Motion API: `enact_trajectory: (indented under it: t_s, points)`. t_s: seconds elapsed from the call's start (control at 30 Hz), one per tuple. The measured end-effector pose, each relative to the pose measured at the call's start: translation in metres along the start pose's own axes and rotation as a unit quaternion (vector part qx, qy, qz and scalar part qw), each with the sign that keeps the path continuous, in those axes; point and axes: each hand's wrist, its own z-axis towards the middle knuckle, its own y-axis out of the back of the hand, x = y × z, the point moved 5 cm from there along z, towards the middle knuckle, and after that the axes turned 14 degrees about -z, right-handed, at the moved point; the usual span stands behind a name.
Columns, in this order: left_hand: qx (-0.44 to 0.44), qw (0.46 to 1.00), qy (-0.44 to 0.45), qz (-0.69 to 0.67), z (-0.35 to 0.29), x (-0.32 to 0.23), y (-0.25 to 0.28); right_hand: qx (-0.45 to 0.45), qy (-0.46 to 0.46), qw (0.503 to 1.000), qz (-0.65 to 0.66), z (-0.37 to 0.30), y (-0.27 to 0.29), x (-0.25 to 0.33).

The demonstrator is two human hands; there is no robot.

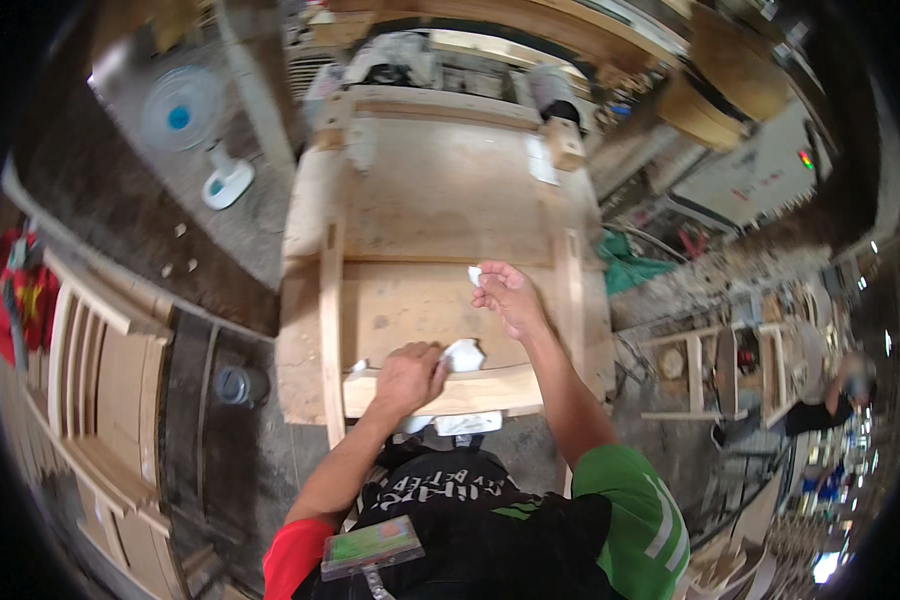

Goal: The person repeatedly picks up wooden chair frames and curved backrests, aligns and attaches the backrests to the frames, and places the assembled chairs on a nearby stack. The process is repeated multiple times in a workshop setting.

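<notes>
A wooden chair-like frame lies on the workbench, its light curved rail (490, 388) running across the near side. My left hand (408, 378) grips this rail left of its middle, the fingers curled over the far edge. Right beside those fingers, a crumpled white piece (463, 355), of paper or foam, lies against the rail. Raised over the bench, my right hand (510, 303) pinches a small white scrap (475, 275) between thumb and fingers. The frame's left side post (332, 320) and right side post (574, 270) run away from me.
Under the frame is a plywood-topped workbench (305, 385). More white padding (468, 424) shows at its near edge. A pedestal fan (228, 182) stands at far left, wooden furniture (120, 400) at left. Green cloth (630, 263) hangs at right; farther right, another person (818, 415) is near wooden frames.
</notes>
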Motion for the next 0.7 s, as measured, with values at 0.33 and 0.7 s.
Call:
enact_trajectory:
  t_s: [0.33,0.7]
  points:
    - [0.056,0.998,-0.006,0.040,0.008,-0.011,-0.013,-0.346,0.257,0.743,-0.512,-0.015,0.192,0.085]
    - [0.057,0.997,0.012,0.043,0.009,-0.011,-0.009,-0.262,0.279,0.678,-0.628,0.027,0.180,0.090]
